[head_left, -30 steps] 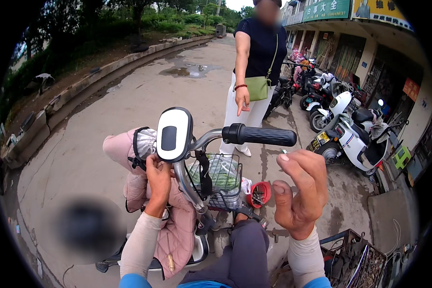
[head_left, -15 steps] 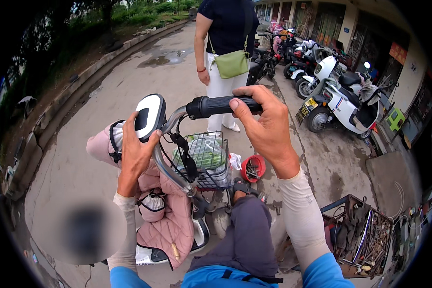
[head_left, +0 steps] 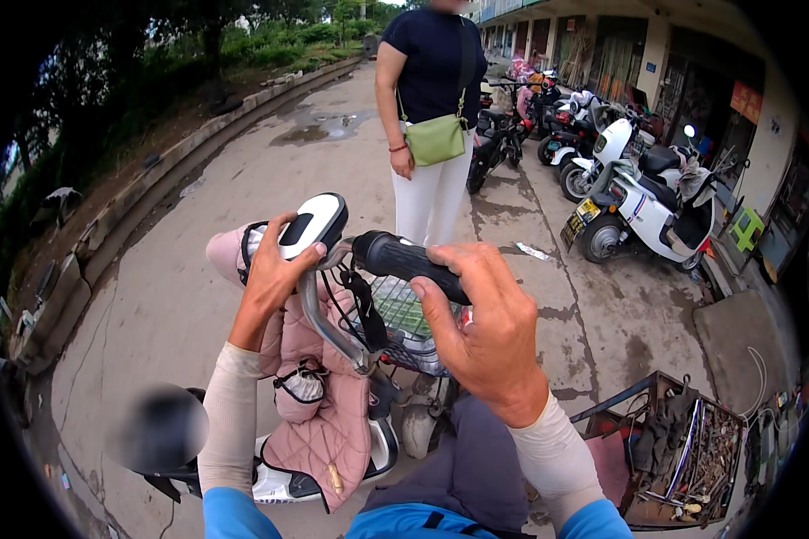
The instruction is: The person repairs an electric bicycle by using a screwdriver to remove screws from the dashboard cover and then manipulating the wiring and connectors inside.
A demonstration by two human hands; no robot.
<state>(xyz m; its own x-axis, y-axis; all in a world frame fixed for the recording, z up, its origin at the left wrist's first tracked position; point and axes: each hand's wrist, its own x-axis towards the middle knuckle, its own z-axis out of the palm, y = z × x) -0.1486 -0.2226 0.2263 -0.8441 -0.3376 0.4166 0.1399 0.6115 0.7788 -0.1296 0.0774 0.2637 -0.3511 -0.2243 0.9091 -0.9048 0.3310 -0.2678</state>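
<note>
My left hand (head_left: 274,265) is closed around the edge of a white-and-black oval housing (head_left: 313,226) on an electric scooter's handlebar. Its thumb lies along the near side. My right hand (head_left: 490,328) holds the outer part of the black rubber handlebar grip (head_left: 400,259), index finger on top and thumb below. A bent chrome handlebar (head_left: 319,314) runs down from the housing, with black cables beside it. Below hangs a quilted pink leg cover (head_left: 315,431). The wire front basket (head_left: 400,319), with green contents in a clear bag, is partly hidden by my right hand.
A person (head_left: 431,117) with a green shoulder bag stands ahead. Parked scooters, including a white one (head_left: 647,211), line the right side. A metal box of tools and loose parts (head_left: 683,449) sits at lower right. A low kerb (head_left: 180,144) bounds the left.
The grip and my right hand have come lower in view, and the grip now slopes down to the right. The housing has shifted right with my left hand. The red bowl is no longer visible.
</note>
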